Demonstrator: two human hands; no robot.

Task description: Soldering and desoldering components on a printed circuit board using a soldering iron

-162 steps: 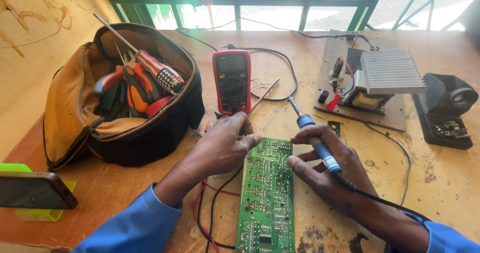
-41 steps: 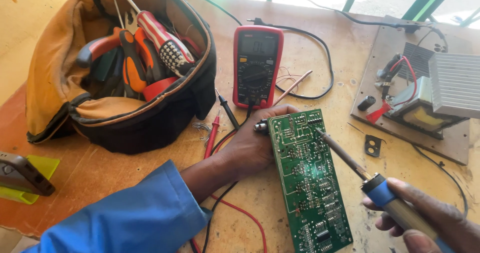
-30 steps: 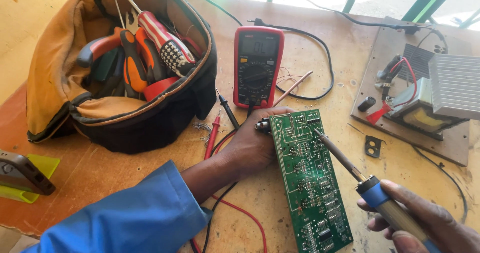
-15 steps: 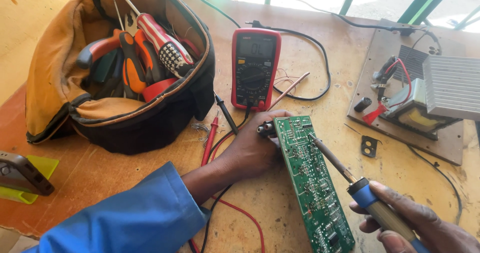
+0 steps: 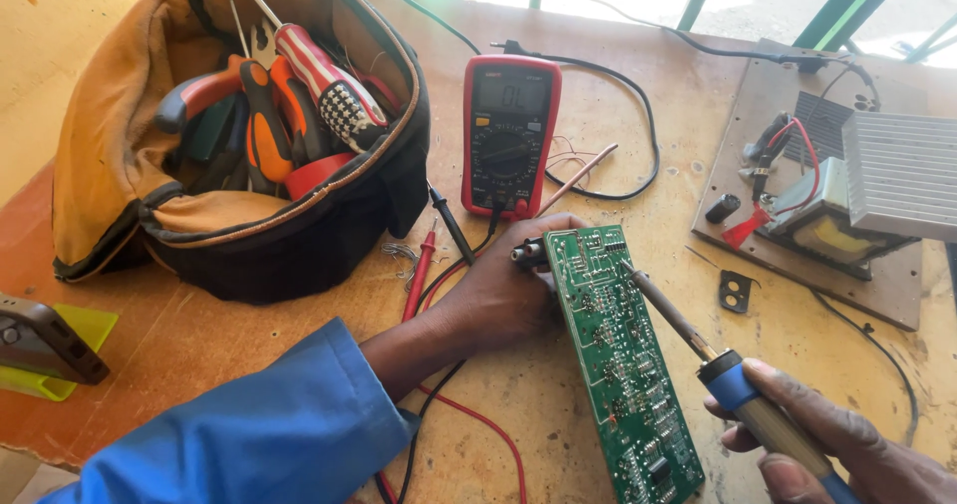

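From the head camera, the left hand is wrapped tight around the far end of a long green circuit board, which lies on the wooden table in the middle, close to the person. The right hand, near and to the right, is closed around a soldering iron. Its tip touches the board's far part. A red meter sits just beyond the board. An open tool bag is at the far left.

Blue sleeve, seemingly cotton; bare hands.
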